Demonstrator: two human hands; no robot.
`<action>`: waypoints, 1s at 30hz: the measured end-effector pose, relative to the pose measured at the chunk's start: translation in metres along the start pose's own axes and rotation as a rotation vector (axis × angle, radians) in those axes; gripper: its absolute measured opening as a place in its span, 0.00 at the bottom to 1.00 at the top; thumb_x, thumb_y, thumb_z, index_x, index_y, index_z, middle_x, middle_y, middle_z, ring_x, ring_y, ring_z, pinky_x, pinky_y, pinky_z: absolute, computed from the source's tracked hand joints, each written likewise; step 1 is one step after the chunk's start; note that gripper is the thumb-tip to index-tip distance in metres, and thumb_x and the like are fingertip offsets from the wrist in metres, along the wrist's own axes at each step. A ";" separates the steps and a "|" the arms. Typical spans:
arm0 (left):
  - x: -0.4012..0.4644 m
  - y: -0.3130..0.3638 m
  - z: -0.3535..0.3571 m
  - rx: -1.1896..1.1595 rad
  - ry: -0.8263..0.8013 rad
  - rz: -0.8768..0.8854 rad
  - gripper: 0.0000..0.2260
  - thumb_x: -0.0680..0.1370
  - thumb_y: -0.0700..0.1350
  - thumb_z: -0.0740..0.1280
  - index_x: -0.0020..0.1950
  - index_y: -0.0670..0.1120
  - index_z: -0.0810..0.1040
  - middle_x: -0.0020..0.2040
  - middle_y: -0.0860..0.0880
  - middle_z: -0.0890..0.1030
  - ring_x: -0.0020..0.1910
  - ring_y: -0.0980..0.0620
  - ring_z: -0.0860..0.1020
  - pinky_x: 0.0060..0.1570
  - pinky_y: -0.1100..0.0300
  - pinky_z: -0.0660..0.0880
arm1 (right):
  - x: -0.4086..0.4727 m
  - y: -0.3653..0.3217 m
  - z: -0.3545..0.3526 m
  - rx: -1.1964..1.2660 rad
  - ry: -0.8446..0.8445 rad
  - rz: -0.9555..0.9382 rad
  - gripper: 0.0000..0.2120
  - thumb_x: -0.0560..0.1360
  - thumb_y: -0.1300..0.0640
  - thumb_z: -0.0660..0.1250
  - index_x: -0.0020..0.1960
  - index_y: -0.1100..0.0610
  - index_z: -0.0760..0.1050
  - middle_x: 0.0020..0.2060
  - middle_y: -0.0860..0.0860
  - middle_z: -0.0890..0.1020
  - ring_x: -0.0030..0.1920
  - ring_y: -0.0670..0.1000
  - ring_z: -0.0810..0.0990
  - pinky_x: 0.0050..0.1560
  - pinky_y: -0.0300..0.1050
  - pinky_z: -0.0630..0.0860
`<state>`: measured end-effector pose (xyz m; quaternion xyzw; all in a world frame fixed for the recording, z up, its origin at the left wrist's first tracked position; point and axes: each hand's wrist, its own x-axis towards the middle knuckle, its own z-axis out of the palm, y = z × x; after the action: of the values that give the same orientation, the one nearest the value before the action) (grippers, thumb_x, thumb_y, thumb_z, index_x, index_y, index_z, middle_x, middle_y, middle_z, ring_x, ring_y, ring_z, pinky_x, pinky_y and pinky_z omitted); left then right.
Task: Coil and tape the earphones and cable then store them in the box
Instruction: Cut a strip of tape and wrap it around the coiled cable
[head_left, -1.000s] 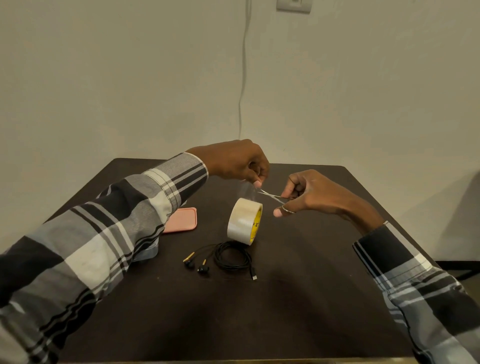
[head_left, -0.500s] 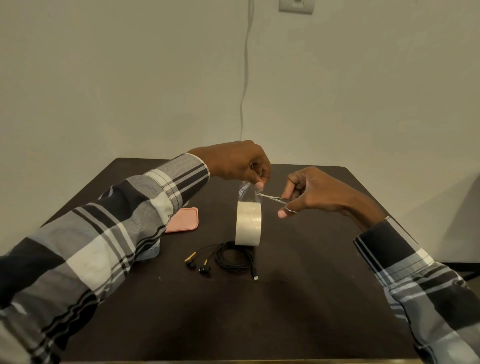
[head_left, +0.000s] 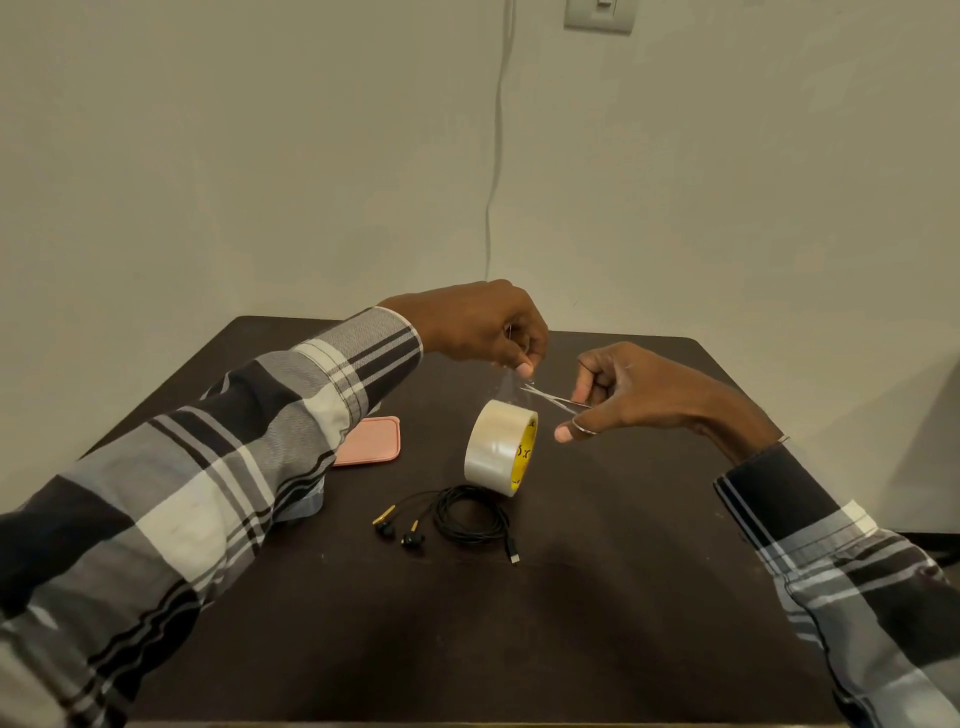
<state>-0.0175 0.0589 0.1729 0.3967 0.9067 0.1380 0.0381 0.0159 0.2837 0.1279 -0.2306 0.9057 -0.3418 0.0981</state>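
A roll of clear tape (head_left: 500, 447) with a yellow core hangs above the dark table (head_left: 597, 623). My left hand (head_left: 483, 325) pinches the free end of the tape strip (head_left: 511, 387) above the roll. My right hand (head_left: 636, 397) grips small metal scissors (head_left: 553, 399), their blades at the strip just below my left fingertips. Black earphones (head_left: 400, 530) with gold stems lie on the table with their cable (head_left: 470, 514) coiled, the plug pointing toward me.
A pink lid or case (head_left: 371, 441) lies left of the roll, partly behind my left sleeve. Something pale bluish (head_left: 306, 506) shows under that sleeve. A white wire (head_left: 493, 156) runs down the wall behind the table.
The hanging roll has turned, showing its yellow core again after being edge-on. Both hands stay nearly in place, scissors still at the strip.
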 end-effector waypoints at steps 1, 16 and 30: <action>0.000 0.000 0.000 0.004 -0.002 -0.001 0.05 0.76 0.46 0.72 0.47 0.45 0.83 0.37 0.50 0.82 0.34 0.58 0.77 0.39 0.64 0.71 | 0.000 0.000 -0.001 -0.008 -0.002 0.004 0.19 0.63 0.49 0.83 0.41 0.58 0.77 0.32 0.53 0.78 0.33 0.48 0.73 0.34 0.43 0.69; -0.002 0.000 0.003 -0.018 0.000 0.001 0.04 0.76 0.45 0.72 0.47 0.45 0.83 0.30 0.57 0.78 0.31 0.63 0.76 0.38 0.64 0.69 | 0.000 -0.003 -0.001 -0.040 -0.041 0.023 0.20 0.63 0.46 0.83 0.42 0.58 0.78 0.33 0.51 0.79 0.34 0.47 0.74 0.37 0.46 0.70; -0.001 0.006 0.007 -0.040 0.012 0.010 0.04 0.76 0.45 0.72 0.47 0.45 0.84 0.39 0.48 0.83 0.37 0.53 0.79 0.40 0.64 0.70 | 0.000 -0.010 -0.005 -0.034 -0.035 0.003 0.19 0.63 0.50 0.83 0.43 0.58 0.78 0.32 0.49 0.79 0.32 0.45 0.75 0.35 0.42 0.71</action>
<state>-0.0113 0.0639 0.1683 0.3997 0.9019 0.1590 0.0399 0.0176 0.2802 0.1381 -0.2370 0.9099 -0.3220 0.1107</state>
